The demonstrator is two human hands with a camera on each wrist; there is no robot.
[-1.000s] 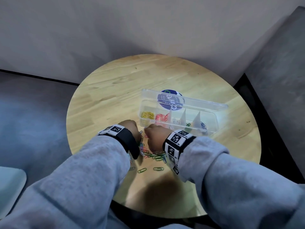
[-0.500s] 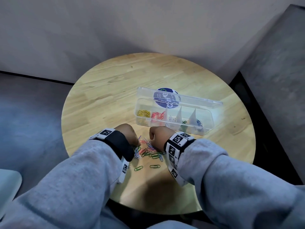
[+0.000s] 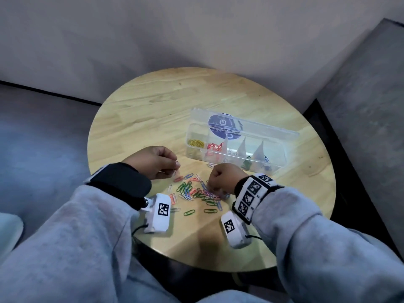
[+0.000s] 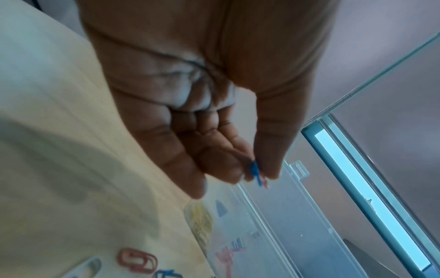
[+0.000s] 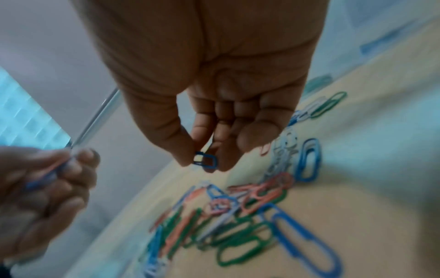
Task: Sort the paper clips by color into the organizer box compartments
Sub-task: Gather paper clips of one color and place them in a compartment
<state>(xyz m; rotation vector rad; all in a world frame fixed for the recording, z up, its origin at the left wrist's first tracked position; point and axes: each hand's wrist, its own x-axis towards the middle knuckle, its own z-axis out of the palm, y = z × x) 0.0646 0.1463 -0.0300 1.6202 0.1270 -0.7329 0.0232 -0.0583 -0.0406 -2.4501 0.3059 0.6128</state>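
A loose pile of coloured paper clips [image 3: 196, 193] lies on the round wooden table [image 3: 153, 110], in green, blue, red and white. Behind it stands the clear organizer box [image 3: 238, 147], lid open, with yellow clips [image 3: 196, 142] in its leftmost compartment and red clips [image 3: 214, 146] in the one beside it. My left hand [image 3: 153, 161] hovers left of the pile and pinches a blue clip [image 4: 256, 172] together with a pale red one between thumb and fingers. My right hand [image 3: 220, 179], over the pile's right side, pinches another blue clip [image 5: 205, 160].
The table edge curves close to my sleeves. Grey walls stand behind and to the right of the table. A few green clips [image 3: 189, 212] lie apart at the pile's near side, and white clips [image 3: 211, 165] lie by the box front.
Both hands have drawn apart and lifted off the pile, the left one moving left, each now with clips pinched. The pile between them has come into full view.
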